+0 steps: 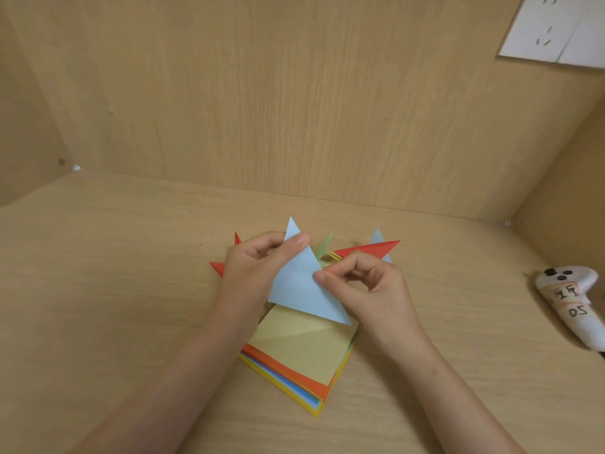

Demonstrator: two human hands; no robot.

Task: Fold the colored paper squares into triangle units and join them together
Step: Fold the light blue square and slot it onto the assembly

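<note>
Midway through folding: my left hand (258,270) and right hand (363,280) pinch a blue triangle (304,286) above the paper stack (301,355). Finished red, green and blue units (366,249) lie behind, apparently joined; many flat squares seem left.

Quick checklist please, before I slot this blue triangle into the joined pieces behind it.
1. Left hand grips the blue triangle near its top: ok.
2. Right hand pinches the triangle's right edge: ok.
3. Triangle fully folded: cannot tell, only one face shows.
4. Joined units lie just behind the hands: ok.
5. Free pocket on the units to take the triangle: cannot tell, the hands hide it.
6. Stack lies flat under the triangle, out of the way: ok.
</note>
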